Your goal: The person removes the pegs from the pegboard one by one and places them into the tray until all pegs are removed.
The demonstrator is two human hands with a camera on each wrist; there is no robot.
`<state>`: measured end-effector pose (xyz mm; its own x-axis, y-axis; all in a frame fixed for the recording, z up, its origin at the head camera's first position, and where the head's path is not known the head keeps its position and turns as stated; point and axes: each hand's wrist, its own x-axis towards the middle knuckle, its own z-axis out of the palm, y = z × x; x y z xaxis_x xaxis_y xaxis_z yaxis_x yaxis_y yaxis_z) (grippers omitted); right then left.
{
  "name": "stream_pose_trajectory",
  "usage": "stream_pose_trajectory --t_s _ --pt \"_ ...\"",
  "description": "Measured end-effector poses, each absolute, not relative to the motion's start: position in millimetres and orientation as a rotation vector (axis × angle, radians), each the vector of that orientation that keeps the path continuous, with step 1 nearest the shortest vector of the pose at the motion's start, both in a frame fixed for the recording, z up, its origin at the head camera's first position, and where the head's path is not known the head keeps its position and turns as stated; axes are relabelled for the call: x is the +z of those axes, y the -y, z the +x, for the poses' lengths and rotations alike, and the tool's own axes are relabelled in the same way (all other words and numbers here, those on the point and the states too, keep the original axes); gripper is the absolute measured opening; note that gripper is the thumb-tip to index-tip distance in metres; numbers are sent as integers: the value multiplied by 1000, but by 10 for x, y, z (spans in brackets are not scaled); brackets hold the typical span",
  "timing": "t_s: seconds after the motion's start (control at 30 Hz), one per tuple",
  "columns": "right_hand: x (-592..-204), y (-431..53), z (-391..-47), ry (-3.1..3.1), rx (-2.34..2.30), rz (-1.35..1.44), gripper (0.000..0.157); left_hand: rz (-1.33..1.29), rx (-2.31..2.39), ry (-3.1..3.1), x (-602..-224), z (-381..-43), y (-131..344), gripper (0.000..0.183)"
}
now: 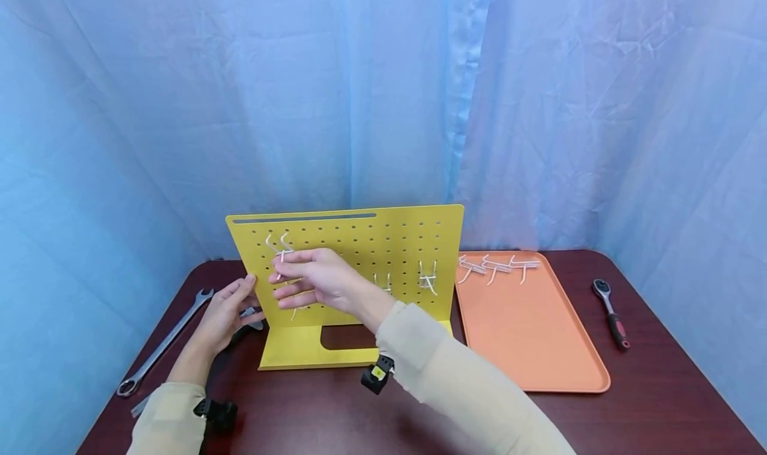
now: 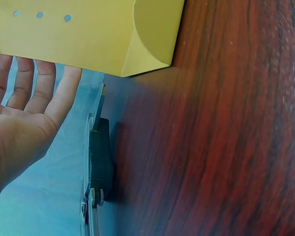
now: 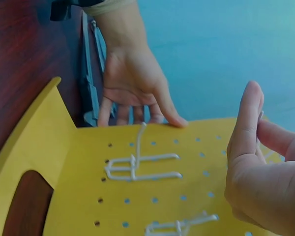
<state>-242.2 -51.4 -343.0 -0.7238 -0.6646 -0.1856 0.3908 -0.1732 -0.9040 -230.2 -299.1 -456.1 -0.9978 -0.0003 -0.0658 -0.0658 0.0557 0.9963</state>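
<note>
A yellow pegboard (image 1: 404,262) stands on the table, several white wire hooks fixed on it, one near its right side (image 1: 428,282). My right hand (image 1: 323,282) pinches a white double-pronged hook (image 1: 284,251) between thumb and index finger in front of the board's upper left; the other fingers reach out loosely. Whether its prongs sit in holes I cannot tell. My left hand (image 1: 224,312) holds the board's left edge, thumb at the front, fingers behind. The right wrist view shows another mounted hook (image 3: 132,168); my right hand largely hides the pinched one there.
An orange tray (image 1: 533,335) right of the board carries three white hooks (image 1: 496,266) at its far end. Beyond it lies a ratchet wrench (image 1: 611,314). A long combination wrench (image 1: 168,342) and another metal tool (image 2: 99,157), partly hidden, lie at left. Blue curtains hang behind.
</note>
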Motion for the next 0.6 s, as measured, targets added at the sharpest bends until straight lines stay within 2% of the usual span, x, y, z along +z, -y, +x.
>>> stream_pose_trajectory --t_s 0.6 --pt "-3217 -266 -2359 -1782 -1838 -659 39 -59 2143 -2247 -4561 -2301 2973 31"
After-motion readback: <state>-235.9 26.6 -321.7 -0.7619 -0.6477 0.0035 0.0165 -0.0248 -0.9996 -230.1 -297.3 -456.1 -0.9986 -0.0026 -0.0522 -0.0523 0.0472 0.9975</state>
